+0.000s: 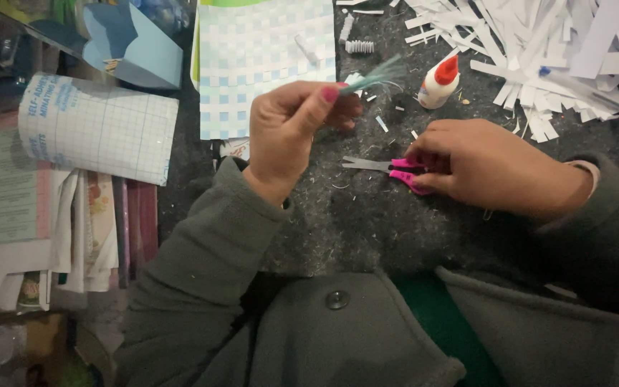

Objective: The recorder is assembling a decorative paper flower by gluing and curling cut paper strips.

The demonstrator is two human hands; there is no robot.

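Two hands work over the grey felt mat [367, 229]: the left hand [288, 132] and the right hand [485, 165]. There is one pair of pink-handled scissors [388, 169], one glue bottle [438, 83], one woven paper mat [266, 64] and one roll of gridded film [98, 127]. At the mat's far right corner lies one heap of white paper strips [539, 50], too many to count.

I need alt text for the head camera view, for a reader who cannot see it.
The left hand pinches a thin, blurred paper strip above a dark felt mat, while the right hand rests on pink-handled scissors. Beyond them lie a woven paper sheet, a glue bottle and white paper strips.
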